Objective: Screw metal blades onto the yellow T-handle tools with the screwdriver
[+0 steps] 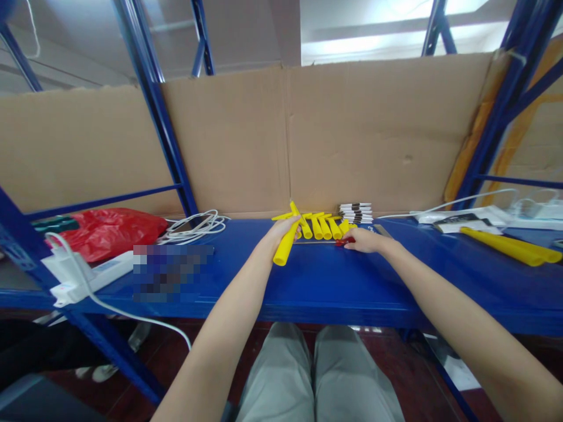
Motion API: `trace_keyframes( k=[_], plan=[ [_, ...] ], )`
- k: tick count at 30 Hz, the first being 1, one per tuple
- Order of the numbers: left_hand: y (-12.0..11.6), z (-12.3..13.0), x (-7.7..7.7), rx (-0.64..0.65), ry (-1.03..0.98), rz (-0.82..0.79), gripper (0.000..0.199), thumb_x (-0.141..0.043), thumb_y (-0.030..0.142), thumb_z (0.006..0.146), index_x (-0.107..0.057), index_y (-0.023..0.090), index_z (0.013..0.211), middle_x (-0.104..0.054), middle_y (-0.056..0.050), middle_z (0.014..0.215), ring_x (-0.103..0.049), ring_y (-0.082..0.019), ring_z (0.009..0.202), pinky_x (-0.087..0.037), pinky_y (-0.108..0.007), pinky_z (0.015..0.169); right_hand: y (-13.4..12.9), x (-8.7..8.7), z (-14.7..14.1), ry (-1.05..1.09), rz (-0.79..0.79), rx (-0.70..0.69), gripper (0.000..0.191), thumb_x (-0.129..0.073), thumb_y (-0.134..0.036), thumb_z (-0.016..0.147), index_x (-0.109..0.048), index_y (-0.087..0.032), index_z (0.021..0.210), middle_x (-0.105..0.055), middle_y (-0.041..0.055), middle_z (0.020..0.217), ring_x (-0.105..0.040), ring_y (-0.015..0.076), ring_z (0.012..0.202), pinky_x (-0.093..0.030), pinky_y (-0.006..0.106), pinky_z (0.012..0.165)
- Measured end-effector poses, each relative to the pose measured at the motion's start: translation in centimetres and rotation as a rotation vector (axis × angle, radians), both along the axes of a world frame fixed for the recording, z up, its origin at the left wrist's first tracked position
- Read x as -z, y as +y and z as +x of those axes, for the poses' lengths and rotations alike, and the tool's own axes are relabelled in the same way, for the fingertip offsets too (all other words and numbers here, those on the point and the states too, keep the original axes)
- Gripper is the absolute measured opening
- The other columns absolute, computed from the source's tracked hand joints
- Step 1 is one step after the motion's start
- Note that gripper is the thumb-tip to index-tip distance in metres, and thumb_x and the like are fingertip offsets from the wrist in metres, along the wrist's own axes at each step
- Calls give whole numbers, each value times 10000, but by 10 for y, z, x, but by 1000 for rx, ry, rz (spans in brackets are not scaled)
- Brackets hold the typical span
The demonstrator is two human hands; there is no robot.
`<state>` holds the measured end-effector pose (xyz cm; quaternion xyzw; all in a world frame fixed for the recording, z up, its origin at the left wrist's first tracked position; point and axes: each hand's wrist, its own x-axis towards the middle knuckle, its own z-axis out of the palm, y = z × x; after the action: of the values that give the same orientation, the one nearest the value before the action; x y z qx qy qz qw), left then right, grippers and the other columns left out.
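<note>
Left hand point(281, 226), closed round the middle of a yellow cone point(285, 246) at eleven o'clock, has a sensible hold on seemingly light, stiff plastic; right hand point(364, 240), one o'clock, curls at a red piece point(341, 242), grip unclear.

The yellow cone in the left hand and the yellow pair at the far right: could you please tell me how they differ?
The held cone is gripped in the left hand, while the yellow pair lies on the blue shelf. The held cone's wide end points toward the wearer; the yellow pair's wide ends point right. Both are yellow and tapered.
</note>
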<state>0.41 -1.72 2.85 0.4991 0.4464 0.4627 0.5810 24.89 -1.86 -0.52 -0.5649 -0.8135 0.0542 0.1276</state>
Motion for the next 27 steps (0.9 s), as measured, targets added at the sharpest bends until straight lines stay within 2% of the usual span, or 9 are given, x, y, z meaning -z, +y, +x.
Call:
trace_keyframes(
  k=[6,10,18,23,27],
  plan=[
    [-5,0,-2,5,38,16,143,-517,205,910,-546,150,781,-498,29,458,-433,-70,334,-323,-170,351,-5,0,-2,-93,44,-1,168,-576,-134,760,-673,-179,889,-697,113,977,-638,242,897,-477,303,798],
    [-2,1,1,-32,62,1,173,-543,218,900,-543,156,738,-503,26,439,-415,-71,306,-310,-174,338,-6,-4,7,-40,48,-5,180,-553,-133,771,-659,-193,903,-697,94,969,-637,225,888,-480,302,805],
    [-1,4,-1,-75,20,-9,147,-534,168,891,-566,147,750,-479,30,414,-401,-75,302,-305,-176,333,-6,-17,42,193,70,58,135,-591,-175,736,-651,-202,853,-708,55,915,-628,216,872,-488,312,806],
    [-4,4,-3,-68,45,2,94,-521,168,896,-597,129,859,-484,35,419,-400,-78,299,-303,-179,326,-10,-21,43,213,120,131,91,-591,-150,726,-634,-200,788,-700,59,862,-624,211,838,-479,306,803],
    [-2,3,-1,-83,11,-32,83,-604,203,858,-619,133,899,-514,26,447,-423,-78,323,-316,-173,334,-10,-21,40,216,110,113,86,-589,-141,723,-631,-203,765,-702,58,854,-625,207,829,-480,298,797]
  ],
)
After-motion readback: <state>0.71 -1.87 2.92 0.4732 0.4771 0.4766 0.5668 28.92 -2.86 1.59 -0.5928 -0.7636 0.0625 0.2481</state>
